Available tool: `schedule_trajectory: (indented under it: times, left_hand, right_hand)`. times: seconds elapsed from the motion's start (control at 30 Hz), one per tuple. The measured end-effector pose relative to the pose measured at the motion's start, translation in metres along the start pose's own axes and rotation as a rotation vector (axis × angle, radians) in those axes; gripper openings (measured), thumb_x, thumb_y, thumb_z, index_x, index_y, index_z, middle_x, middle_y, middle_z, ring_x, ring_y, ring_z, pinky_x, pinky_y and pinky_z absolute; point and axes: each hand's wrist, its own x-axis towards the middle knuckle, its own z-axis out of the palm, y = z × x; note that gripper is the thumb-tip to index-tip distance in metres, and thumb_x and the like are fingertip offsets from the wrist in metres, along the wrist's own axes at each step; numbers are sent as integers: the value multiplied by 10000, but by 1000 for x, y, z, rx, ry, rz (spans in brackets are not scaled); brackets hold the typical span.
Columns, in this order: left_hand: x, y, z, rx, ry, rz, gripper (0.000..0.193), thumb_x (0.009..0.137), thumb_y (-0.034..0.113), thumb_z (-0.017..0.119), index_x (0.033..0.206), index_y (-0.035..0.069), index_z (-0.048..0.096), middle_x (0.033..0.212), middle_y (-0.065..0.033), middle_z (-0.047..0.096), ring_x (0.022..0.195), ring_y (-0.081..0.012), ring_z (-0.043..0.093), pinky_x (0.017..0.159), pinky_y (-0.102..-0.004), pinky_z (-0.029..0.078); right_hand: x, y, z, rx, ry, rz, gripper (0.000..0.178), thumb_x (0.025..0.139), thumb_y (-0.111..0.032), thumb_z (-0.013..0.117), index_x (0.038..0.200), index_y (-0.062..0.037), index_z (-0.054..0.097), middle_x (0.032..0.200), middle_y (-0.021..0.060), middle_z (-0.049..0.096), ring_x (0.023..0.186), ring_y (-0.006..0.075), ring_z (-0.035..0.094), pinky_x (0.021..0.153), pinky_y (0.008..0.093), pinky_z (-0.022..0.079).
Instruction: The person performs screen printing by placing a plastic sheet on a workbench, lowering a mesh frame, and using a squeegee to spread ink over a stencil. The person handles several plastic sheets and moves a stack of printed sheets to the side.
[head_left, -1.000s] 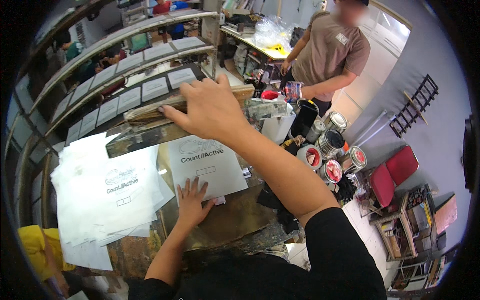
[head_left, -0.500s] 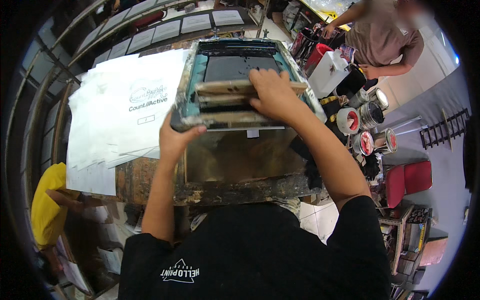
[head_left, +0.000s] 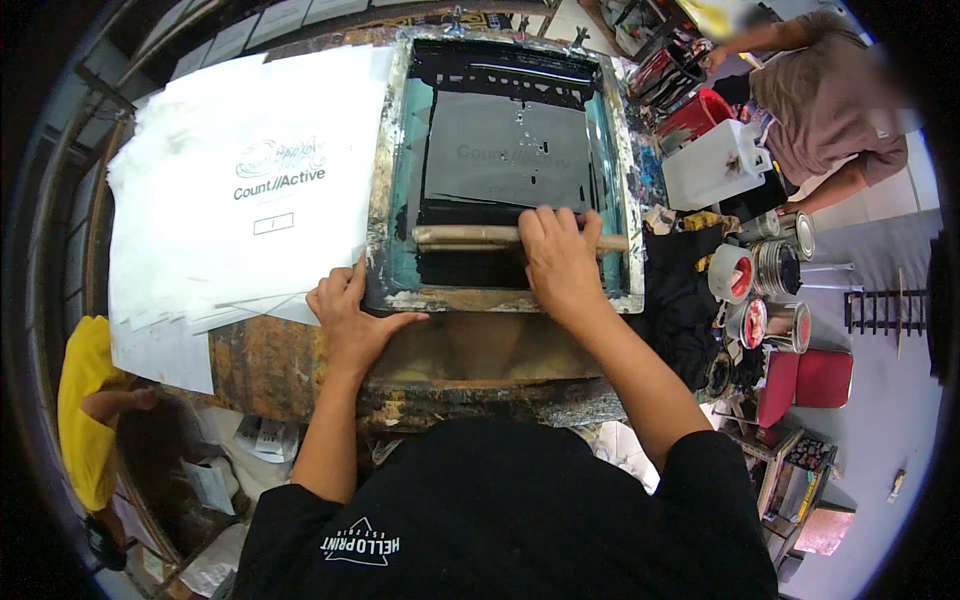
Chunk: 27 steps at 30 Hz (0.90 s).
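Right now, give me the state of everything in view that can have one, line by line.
Rectangular, paint-stained, teal-edged screen frame: flat, black ink inside.
Long pale wooden squeegee: gripped, crosswise over the frame.
Right hand: closed on the squeegee.
Left hand: open, at the frame's near-left corner.
White printed paper sheets: loosely stacked, edges uneven.
Red padded chair: unoccupied.

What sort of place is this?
Probably a screen-printing workshop: a framed screen smeared with black, a squeegee gripped in the right hand, and a pile of printed sheets beside the screen.
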Motion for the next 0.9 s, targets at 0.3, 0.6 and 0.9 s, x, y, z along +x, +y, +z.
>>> schedule_trajectory:
  times: [0.3,0.6,0.9]
  left_hand:
    - [0,1,-7,-58,54,33,1146,501,633,979,1429,38,662,1136,-84,651,1095,-291,535,1033,-463,354]
    - [-4,-6,5,-218,137,21,1199,548,645,978,1506,30,602,961,-68,721,1002,-280,511,975,-421,380]
    - [18,41,-20,-652,283,-12,1037,753,475,972,1539,-32,524,1282,-160,694,1195,-281,600,1037,-415,492]
  right_hand:
    - [58,39,-1,65,-53,-26,246,924,-42,631,1155,-106,574,1066,78,636,1083,310,620,983,573,385]
    - [38,11,-9,-126,56,46,278,881,-86,690,1138,-126,591,1052,74,642,1060,287,626,984,551,401]
    - [-6,-6,-94,53,197,-20,335,937,-343,723,1074,-73,580,1011,111,593,1024,315,586,953,527,376]
